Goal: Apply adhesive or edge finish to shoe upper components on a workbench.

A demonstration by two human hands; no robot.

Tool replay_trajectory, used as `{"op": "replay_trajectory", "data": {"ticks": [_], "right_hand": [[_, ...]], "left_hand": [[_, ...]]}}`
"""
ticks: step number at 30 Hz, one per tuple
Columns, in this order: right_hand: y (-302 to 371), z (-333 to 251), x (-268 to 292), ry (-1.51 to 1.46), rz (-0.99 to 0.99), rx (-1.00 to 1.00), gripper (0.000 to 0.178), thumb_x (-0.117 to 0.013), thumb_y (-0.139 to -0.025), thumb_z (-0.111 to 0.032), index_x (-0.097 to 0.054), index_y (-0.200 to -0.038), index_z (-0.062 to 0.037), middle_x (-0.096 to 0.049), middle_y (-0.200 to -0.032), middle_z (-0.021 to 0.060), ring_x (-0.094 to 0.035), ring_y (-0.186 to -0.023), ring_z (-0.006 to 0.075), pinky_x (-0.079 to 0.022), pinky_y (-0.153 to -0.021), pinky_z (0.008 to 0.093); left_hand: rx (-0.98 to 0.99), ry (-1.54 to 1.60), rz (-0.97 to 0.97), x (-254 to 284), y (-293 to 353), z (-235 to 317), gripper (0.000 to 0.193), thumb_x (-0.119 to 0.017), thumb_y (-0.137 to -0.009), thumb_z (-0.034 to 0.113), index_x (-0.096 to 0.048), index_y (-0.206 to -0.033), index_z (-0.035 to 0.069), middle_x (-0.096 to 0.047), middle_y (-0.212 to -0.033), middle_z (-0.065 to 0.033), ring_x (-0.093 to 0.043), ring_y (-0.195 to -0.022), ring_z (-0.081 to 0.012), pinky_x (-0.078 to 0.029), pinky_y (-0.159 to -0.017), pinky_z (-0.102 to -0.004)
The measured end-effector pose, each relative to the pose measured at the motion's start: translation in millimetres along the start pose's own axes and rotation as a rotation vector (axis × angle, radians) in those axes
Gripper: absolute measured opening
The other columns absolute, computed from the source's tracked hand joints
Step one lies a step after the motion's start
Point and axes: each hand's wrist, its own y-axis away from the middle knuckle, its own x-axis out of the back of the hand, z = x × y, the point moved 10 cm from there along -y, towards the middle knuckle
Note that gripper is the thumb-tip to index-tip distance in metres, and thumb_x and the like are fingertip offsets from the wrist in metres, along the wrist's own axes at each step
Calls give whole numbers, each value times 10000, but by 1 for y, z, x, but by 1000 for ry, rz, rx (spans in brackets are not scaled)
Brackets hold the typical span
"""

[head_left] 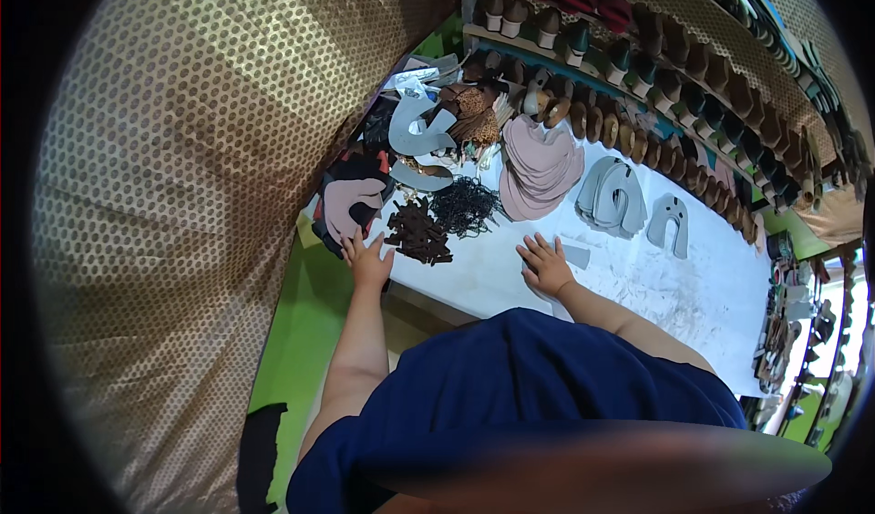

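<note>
My left hand (367,261) rests at the table's left front edge with its fingers spread. Its fingertips reach the lower end of a pink curved shoe-upper piece (341,206); whether they press on it I cannot tell. Just right of that hand lies a heap of short dark brown strips (417,231), with a tangle of thin black cords (463,206) behind it. My right hand (545,266) lies flat on the white tabletop (474,272), fingers apart and holding nothing. Beside it is a small grey flat piece (576,256).
Pink cut pieces (540,168) and grey U-shaped pieces (612,197) lie in stacks farther back. One more grey piece (672,225) lies to the right. Shelves of shoe lasts (638,63) line the back. A patterned gold curtain (191,195) hangs at the left.
</note>
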Motion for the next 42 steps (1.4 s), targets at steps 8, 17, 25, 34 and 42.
{"op": "replay_trajectory", "data": {"ticks": [8, 17, 25, 34, 42], "right_hand": [[-1, 1, -2, 13, 6, 2, 579, -551, -914, -363, -448, -1474, -259, -376, -1571, 35, -246, -1496, 273, -121, -1178, 643], [-1, 0, -1, 14, 13, 0, 582, -561, -909, -353, -451, -1472, -256, -376, -1570, 34, -249, -1494, 273, -126, -1175, 647], [0, 2, 0, 6, 33, 12, 588, -566, -903, -349, -455, -1470, -241, -375, -1572, 47, -261, -1489, 287, -132, -1164, 665], [-3, 6, 39, -250, 35, -252, 524, -630, -908, -365, -554, -1409, -234, -342, -1582, 139, -273, -1475, 360, -158, -1142, 680], [6, -17, 124, -995, 198, -105, 224, -755, -831, -251, -789, -1012, -123, -502, -1447, 238, -437, -1383, 346, -354, -1117, 371]], "left_hand": [[-44, -28, 66, 4, -2, 1, 290, -795, -746, 286, -778, -1034, 249, -339, -1572, -109, -185, -1461, -473, -139, -1173, -617], [-17, 19, 141, 27, 1, -3, 189, -797, -758, 270, -800, -938, 214, -328, -1586, -132, -216, -1445, -479, -173, -1173, -593], [42, 331, 47, 23, 5, 59, 222, -745, -852, 329, -795, -987, 160, -330, -1580, -200, -285, -1424, -472, -256, -1168, -498], [-5, 806, -364, -11, 54, 193, 221, -673, -932, 350, -781, -1089, 238, -299, -1581, -245, -261, -1470, -424, -261, -1167, -435], [63, 862, -500, -18, 96, 260, 251, -633, -969, 243, -755, -1122, 86, -231, -1587, -308, -276, -1487, -301, -324, -1098, -345]]}}
